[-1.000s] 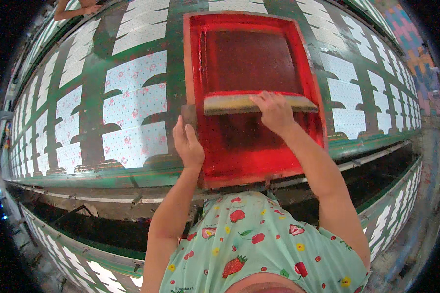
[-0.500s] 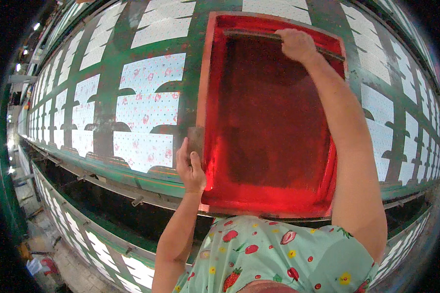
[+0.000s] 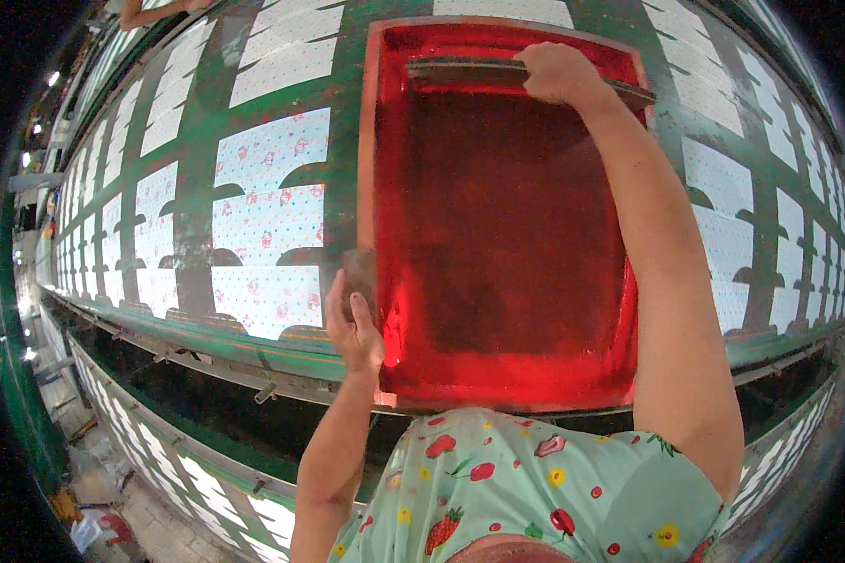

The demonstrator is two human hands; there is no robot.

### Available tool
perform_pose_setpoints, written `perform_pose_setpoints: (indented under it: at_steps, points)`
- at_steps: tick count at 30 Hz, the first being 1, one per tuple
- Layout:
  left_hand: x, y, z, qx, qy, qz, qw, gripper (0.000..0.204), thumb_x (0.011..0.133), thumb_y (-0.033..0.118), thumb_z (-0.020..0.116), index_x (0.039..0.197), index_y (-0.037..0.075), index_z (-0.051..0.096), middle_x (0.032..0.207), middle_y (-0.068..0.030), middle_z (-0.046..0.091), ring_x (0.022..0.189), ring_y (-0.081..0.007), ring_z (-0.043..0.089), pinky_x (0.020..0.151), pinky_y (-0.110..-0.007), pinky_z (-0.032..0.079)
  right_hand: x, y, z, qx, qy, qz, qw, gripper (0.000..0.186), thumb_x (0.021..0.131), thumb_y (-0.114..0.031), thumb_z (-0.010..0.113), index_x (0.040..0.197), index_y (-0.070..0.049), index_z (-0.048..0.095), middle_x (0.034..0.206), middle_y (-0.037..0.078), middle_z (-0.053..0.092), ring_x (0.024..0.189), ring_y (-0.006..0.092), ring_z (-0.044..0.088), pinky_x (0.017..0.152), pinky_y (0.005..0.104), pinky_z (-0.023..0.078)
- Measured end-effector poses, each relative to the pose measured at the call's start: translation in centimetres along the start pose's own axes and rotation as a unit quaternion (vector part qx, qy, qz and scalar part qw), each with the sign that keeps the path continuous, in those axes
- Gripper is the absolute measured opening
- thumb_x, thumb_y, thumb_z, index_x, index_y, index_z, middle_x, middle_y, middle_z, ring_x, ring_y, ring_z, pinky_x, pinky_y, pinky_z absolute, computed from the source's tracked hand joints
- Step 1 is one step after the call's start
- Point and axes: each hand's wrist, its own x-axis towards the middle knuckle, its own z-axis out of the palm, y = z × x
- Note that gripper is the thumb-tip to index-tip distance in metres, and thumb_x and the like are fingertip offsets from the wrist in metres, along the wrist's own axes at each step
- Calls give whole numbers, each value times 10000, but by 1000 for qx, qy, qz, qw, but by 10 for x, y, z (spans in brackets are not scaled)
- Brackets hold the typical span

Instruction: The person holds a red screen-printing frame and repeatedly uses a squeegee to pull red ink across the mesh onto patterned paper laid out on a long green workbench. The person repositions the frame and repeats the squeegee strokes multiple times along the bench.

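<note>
A screen-printing frame with a red-stained inside and a dark red mesh lies in front of me. At its far end my right hand is closed on the top of a long squeegee, which spans most of the frame's width. My left hand is by the frame's left side, close to a small grey-brown block. Its fingers point away from me, with the thumb apart from them. Whether the palm presses the frame or the block, I cannot tell.
White printed pieces with small red motifs and dots lie in rows on the long green table. A metal rail runs along its near edge. Behind me stands another table with white pieces. Someone else's arm shows far left.
The whole view has shifted slightly, so the frame and both hands sit a little further left. The squeegee is tilted, showing more of its face. More of the other person's arm appears.
</note>
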Motion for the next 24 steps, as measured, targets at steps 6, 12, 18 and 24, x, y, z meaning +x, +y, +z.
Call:
perform_pose_setpoints:
  at_steps: [6, 12, 18, 24]
  points:
    - [2, 1, -1, -44, -15, 0, 999, 503, 1188, 272, 587, 1558, -68, 602, 1552, -238, 652, 1457, -369, 607, 1246, -447, 454, -97, -66, -10, 28, -32, -34, 999, 412, 848, -156, 694, 1239, -146, 824, 1178, 171, 815, 1129, 402, 773, 996, 551, 631]
    - [5, -7, 0, -100, -20, 0, 995, 486, 1183, 256, 596, 1557, -54, 610, 1545, -239, 658, 1444, -364, 618, 1245, -444, 456, -224, -150, -7, 59, -44, -28, 997, 324, 834, -129, 697, 1116, -176, 851, 1073, 143, 813, 1035, 378, 796, 895, 543, 655]
    - [8, -17, 0, -125, -21, 33, 991, 481, 1158, 241, 631, 1544, -46, 623, 1538, -250, 663, 1433, -372, 628, 1225, -462, 471, -339, -231, -1, 107, -27, 8, 994, 343, 828, -80, 703, 1114, -195, 855, 990, 106, 764, 993, 369, 769, 863, 541, 632]
    - [7, -16, -1, -144, -30, 24, 989, 548, 1117, 265, 704, 1561, -41, 607, 1550, -243, 652, 1440, -373, 626, 1225, -453, 480, -419, -288, 5, 91, -17, 21, 996, 381, 821, -95, 760, 1190, -164, 823, 1066, 93, 757, 1046, 342, 749, 906, 496, 606]
